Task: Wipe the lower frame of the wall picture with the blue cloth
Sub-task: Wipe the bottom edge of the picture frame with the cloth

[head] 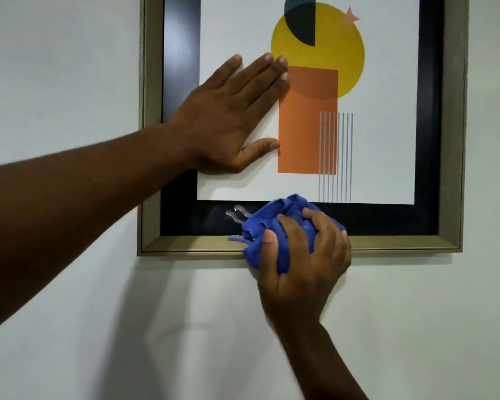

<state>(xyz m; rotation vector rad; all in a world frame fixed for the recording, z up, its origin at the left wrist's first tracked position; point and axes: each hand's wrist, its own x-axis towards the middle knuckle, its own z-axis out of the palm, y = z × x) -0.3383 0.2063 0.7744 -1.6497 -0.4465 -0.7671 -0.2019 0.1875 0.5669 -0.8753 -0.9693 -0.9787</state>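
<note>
A wall picture with a dull gold frame (401, 243), a black inner border and an abstract print hangs on a pale wall. My right hand (303, 264) grips a bunched blue cloth (274, 220) pressed against the lower frame near its middle, covering part of the black border and the gold rail. A whitish smear (237, 213) shows on the black border just left of the cloth. My left hand (228, 116) lies flat on the print with fingers spread, holding nothing.
The pale wall (70, 67) surrounds the picture on the left, right and below. The frame's lower left corner (145, 249) and lower right corner (456, 246) are both in view. Shadows of my arms fall on the wall below.
</note>
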